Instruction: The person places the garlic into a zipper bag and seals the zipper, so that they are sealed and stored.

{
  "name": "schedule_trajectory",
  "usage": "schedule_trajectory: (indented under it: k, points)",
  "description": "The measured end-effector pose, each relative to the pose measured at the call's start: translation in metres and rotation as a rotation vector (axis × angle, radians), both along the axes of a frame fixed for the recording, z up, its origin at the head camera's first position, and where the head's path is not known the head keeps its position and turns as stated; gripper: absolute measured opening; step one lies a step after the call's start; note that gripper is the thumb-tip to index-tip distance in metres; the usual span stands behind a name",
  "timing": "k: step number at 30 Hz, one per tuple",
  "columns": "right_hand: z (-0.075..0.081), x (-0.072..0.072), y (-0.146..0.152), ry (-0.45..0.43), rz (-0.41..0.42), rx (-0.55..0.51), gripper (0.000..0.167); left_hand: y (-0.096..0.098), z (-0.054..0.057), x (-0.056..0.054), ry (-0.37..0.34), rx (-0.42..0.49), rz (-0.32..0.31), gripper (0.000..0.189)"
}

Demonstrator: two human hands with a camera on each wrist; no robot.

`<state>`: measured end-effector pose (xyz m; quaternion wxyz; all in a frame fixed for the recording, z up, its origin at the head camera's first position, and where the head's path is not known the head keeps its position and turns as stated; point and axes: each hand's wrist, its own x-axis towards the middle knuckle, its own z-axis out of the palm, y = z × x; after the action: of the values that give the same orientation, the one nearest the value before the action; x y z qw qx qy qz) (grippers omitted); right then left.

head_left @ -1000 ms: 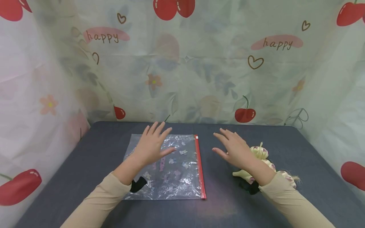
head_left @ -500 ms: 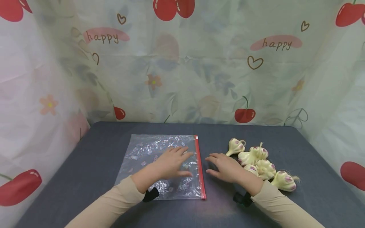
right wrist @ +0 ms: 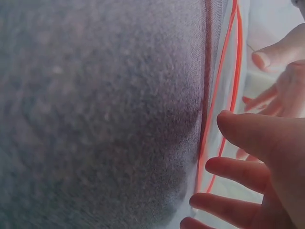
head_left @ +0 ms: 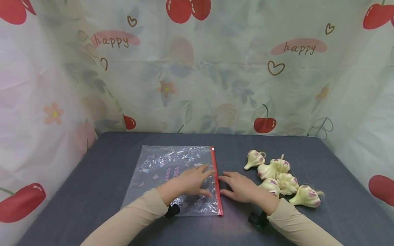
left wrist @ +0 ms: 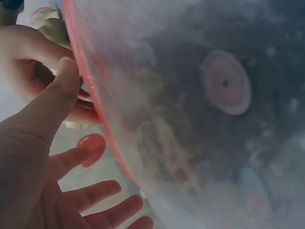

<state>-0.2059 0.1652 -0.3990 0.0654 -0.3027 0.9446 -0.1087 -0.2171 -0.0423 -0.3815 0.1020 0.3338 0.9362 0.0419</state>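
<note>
A clear zip bag [head_left: 150, 174] with a red slider edge [head_left: 213, 160] and small printed patterns lies flat on the dark table. My left hand [head_left: 192, 181] is over the bag's right part, fingers spread and reaching to the red edge. Just right of that edge is my right hand [head_left: 238, 187], its fingers loosely extended with the tips close to the strip. Neither hand grips anything. In the left wrist view the left fingers [left wrist: 97, 193] are apart beside the red edge; the right wrist view has the right fingers [right wrist: 228, 202] likewise spread near it.
Several garlic bulbs [head_left: 287, 182] lie in a cluster to the right, partly behind the right forearm. One bulb [head_left: 254, 159] sits farther back. A printed cloth curtain [head_left: 201, 95] encloses the table at the back and sides.
Both hands have come down and closer together toward the bag's red edge, the left moving right and the right moving left. The bag and garlic bulbs stay where they were.
</note>
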Motion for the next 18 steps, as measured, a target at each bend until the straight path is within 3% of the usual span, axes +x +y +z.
schedule_trajectory:
  k: [9, 18]
  points:
    - [0.003, 0.004, -0.002, -0.06, 0.023, -0.043, 0.05, 0.002, -0.011, -0.008, -0.103, 0.061, 0.06, 0.089]
    - [0.001, 0.005, -0.006, -0.047, 0.118, -0.073, 0.05, 0.003, -0.014, -0.013, -0.077, 0.08, 0.018, 0.082]
